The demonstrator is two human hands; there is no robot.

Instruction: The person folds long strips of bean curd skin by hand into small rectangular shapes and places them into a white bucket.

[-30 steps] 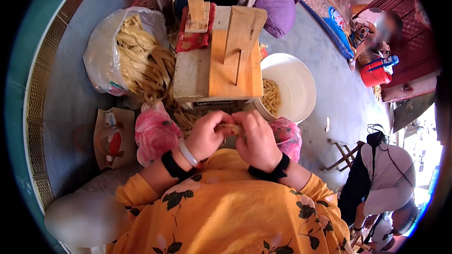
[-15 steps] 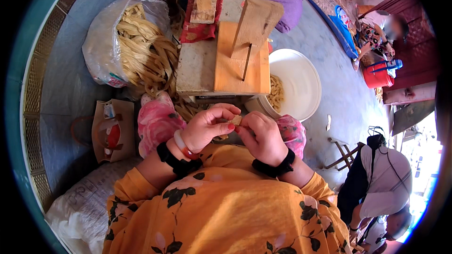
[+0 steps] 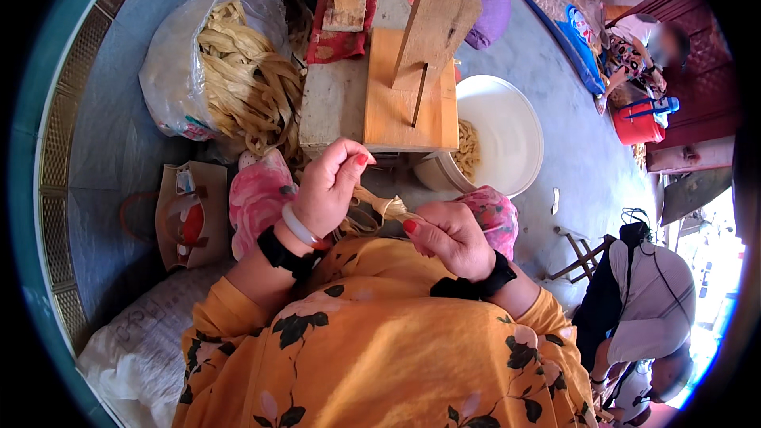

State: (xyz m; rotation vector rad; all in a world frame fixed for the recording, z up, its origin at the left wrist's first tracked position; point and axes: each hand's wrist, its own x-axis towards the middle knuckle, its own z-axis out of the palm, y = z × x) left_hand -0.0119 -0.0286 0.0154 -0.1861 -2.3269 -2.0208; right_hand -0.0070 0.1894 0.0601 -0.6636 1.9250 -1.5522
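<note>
A pale yellow fibre strip (image 3: 388,206) with a knot-like lump stretches between my hands, above my lap. My right hand (image 3: 453,238) grips one end, thumb pressed against curled fingers. My left hand (image 3: 326,190) is raised a little higher, near the bench's front edge, thumb and forefinger pressed together. The strip runs toward the heel of this hand; whether its closed fingers hold anything is hidden. Past my hands is a low bench (image 3: 323,111) with an orange-brown board (image 3: 436,123) carrying an upright wooden block (image 3: 436,28) and a thin dark rod (image 3: 420,95).
Left of the bench is a clear plastic bag (image 3: 170,71) full of long fibre strips (image 3: 246,71); nearer stands a tan handbag (image 3: 170,222). A white bucket (image 3: 519,139) with short curled pieces (image 3: 468,150) is at the right. Other people sit across and at the right.
My hands have moved apart from a close pinch. The left went up and leftward, the right slightly down and rightward, leaving the knotted strip exposed between them.
</note>
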